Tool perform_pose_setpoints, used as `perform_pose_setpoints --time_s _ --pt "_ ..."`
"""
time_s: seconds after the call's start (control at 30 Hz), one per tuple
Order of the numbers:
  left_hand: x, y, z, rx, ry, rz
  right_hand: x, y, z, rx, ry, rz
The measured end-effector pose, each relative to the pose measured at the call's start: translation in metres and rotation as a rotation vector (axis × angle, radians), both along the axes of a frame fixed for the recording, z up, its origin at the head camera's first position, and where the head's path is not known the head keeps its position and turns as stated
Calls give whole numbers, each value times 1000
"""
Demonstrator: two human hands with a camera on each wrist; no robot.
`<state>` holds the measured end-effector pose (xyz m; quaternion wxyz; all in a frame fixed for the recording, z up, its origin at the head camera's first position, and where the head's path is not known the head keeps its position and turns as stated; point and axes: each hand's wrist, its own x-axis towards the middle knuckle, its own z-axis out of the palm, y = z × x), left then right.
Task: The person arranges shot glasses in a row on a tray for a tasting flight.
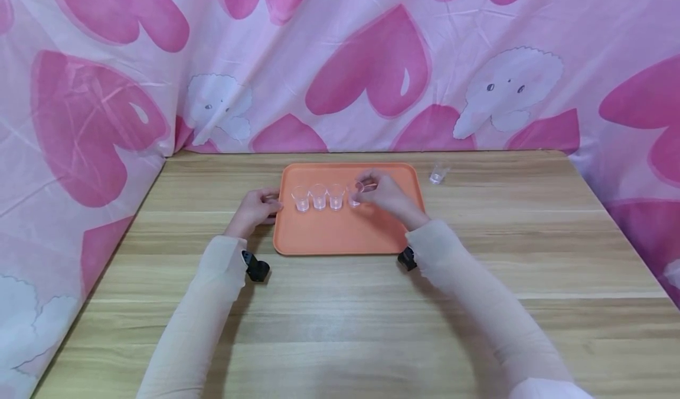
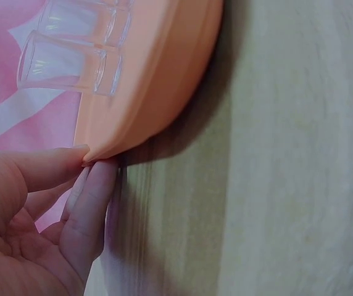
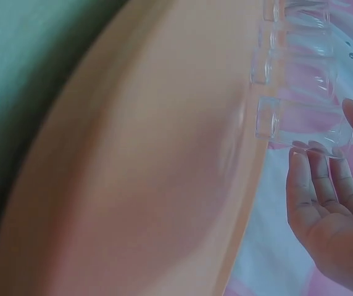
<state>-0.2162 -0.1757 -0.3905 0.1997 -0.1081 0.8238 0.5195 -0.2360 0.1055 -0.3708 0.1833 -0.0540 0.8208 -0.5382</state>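
A shallow orange tray (image 1: 340, 234) lies on the wooden table. Its left edge is pinched between the thumb and fingers of my left hand (image 1: 255, 210), as the left wrist view shows up close. Over the tray, my right hand (image 1: 388, 193) holds a small clear plastic cup (image 3: 306, 123) near the rim, thumb on one side and fingertips on the other. That cup is upright, its base at or close to the tray surface. To its left stand three similar cups in a row: a left one (image 1: 301, 201), a middle one (image 1: 318, 198) and a right one (image 1: 336, 199).
Another clear cup (image 1: 437, 175) stands on the table (image 1: 340, 328) beyond the tray's right back corner. A pink heart-patterned cloth (image 1: 276, 62) hangs behind the table and along its sides. Each wrist carries a small black camera (image 1: 257, 267).
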Motion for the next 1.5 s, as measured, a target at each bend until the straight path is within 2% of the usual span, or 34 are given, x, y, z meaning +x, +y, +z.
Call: perform_pose_setpoints --time_s 0.27,0.63,1.0,1.2,1.37,1.5 --pt "0 -1 -1 8 -3 0 5 -8 -1 25 11 14" --pt "-1 0 -3 5 -2 3 3 -7 -5 74 41 30" --pt "0 0 -1 7 -5 -2 1 -7 -7 57 32 44" --pt "0 1 1 3 -11 3 -3 5 -5 35 33 68" --pt "1 1 1 -3 -6 0 -10 26 3 17 99 -16" --pt "1 1 1 0 -4 -4 -16 47 11 -5 137 -117"
